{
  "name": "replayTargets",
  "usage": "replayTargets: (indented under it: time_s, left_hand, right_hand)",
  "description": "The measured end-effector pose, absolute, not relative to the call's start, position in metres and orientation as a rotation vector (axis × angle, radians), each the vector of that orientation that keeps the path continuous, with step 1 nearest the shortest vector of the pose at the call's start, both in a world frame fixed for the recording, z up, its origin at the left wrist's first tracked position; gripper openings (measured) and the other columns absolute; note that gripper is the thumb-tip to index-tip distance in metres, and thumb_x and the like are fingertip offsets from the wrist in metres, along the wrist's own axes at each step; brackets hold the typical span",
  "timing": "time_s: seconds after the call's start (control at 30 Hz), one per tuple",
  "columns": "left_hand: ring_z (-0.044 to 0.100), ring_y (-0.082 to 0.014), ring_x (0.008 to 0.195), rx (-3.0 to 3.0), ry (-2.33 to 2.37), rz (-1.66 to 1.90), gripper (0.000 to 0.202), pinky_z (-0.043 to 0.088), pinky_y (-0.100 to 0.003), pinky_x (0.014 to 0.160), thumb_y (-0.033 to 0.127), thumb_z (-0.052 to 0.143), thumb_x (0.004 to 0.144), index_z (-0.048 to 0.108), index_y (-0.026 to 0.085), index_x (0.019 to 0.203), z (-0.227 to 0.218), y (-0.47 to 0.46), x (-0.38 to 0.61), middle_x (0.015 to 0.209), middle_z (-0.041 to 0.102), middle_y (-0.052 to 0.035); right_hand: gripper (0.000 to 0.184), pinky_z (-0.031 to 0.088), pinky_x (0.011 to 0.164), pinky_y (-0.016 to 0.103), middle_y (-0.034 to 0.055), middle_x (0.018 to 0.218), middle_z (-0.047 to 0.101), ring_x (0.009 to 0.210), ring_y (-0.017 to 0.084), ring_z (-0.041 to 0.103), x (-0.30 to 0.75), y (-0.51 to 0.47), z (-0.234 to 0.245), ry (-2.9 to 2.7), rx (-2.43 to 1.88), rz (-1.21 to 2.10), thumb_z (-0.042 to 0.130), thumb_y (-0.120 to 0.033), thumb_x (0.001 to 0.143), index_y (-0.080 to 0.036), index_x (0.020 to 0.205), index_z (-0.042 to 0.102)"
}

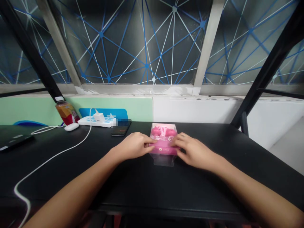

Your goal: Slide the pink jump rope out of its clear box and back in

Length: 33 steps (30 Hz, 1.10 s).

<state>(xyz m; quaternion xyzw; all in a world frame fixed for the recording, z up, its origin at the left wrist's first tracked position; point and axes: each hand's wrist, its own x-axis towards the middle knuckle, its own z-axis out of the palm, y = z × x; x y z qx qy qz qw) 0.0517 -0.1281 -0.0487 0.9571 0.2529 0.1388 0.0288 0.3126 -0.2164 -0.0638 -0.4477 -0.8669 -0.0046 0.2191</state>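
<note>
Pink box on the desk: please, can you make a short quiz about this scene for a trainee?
1. Which is nearer to the white mouse: the left hand or the right hand?
2. True or false: the plastic bottle stands to the right of the pink box.
3. What dark object lies on the black desk between the power strip and the pink box?

Key: 1. the left hand; 2. false; 3. a smartphone.
</note>
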Motion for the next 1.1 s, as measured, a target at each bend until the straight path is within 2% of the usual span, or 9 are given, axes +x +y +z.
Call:
replayTargets:
  time_s: [0.3, 0.5, 0.67, 0.83, 0.93, 1.1]
  left_hand:
    - [0.059, -0.0145, 0.066, 2.921, 0.798, 0.412, 0.036, 0.041, -0.025, 0.064, 0.020, 0.055, 0.083, 0.069, 0.025, 0.116, -0.045, -0.135, 0.054, 0.075, 0.067, 0.0002]
    - [0.060, -0.0143, 0.064, 2.861, 0.817, 0.430, 0.042, 0.041, -0.024, 0.064, 0.016, 0.052, 0.080, 0.068, 0.023, 0.118, -0.048, -0.133, 0.054, 0.074, 0.068, -0.0001]
    - [0.060, -0.0140, 0.065, 2.844, 0.782, 0.423, 0.040, 0.042, -0.024, 0.065, 0.016, 0.052, 0.082, 0.067, 0.023, 0.118, -0.046, -0.132, 0.052, 0.075, 0.068, -0.0006]
    - [0.060, -0.0134, 0.066, 2.826, 0.774, 0.427, 0.036, 0.041, -0.023, 0.065, 0.020, 0.053, 0.085, 0.067, 0.023, 0.117, -0.046, -0.132, 0.052, 0.076, 0.068, -0.0001]
    - [0.058, -0.0128, 0.063, 2.801, 0.789, 0.444, 0.035, 0.040, -0.023, 0.063, 0.021, 0.052, 0.087, 0.065, 0.023, 0.120, -0.047, -0.131, 0.052, 0.070, 0.065, 0.0014]
    - [0.056, -0.0123, 0.060, 2.776, 0.810, 0.441, 0.033, 0.039, -0.023, 0.061, 0.023, 0.051, 0.089, 0.064, 0.021, 0.118, -0.047, -0.131, 0.052, 0.068, 0.063, 0.0017]
  right_hand:
    - [0.044, 0.048, 0.095, 0.041, 0.0070, 0.111, 0.062, 0.109, 0.023, 0.054, 0.319, -0.217, -0.063, -2.385, -1.138, 0.133, 0.048, 0.001, 0.079, -0.022, 0.115, 0.062]
    - [0.042, 0.047, 0.096, 0.039, 0.0063, 0.116, 0.062, 0.110, 0.021, 0.056, 0.323, -0.217, -0.058, -2.371, -1.092, 0.198, 0.048, 0.001, 0.082, -0.023, 0.114, 0.062]
    - [0.038, 0.048, 0.095, 0.036, 0.0051, 0.115, 0.063, 0.108, 0.019, 0.059, 0.323, -0.216, -0.058, -2.353, -1.065, 0.201, 0.051, -0.003, 0.084, -0.024, 0.113, 0.063]
    - [0.027, 0.049, 0.094, 0.042, 0.0090, 0.117, 0.060, 0.110, 0.024, 0.057, 0.322, -0.213, -0.067, -2.318, -1.179, -0.009, 0.057, -0.018, 0.088, -0.022, 0.114, 0.063]
    - [0.023, 0.050, 0.091, 0.042, 0.0101, 0.113, 0.062, 0.106, 0.024, 0.059, 0.321, -0.211, -0.069, -2.330, -1.223, -0.075, 0.052, -0.023, 0.093, -0.021, 0.113, 0.063]
    - [0.021, 0.052, 0.082, 0.039, 0.0086, 0.104, 0.065, 0.095, 0.022, 0.062, 0.319, -0.213, -0.065, -2.348, -1.242, -0.055, 0.045, -0.022, 0.096, -0.020, 0.107, 0.062]
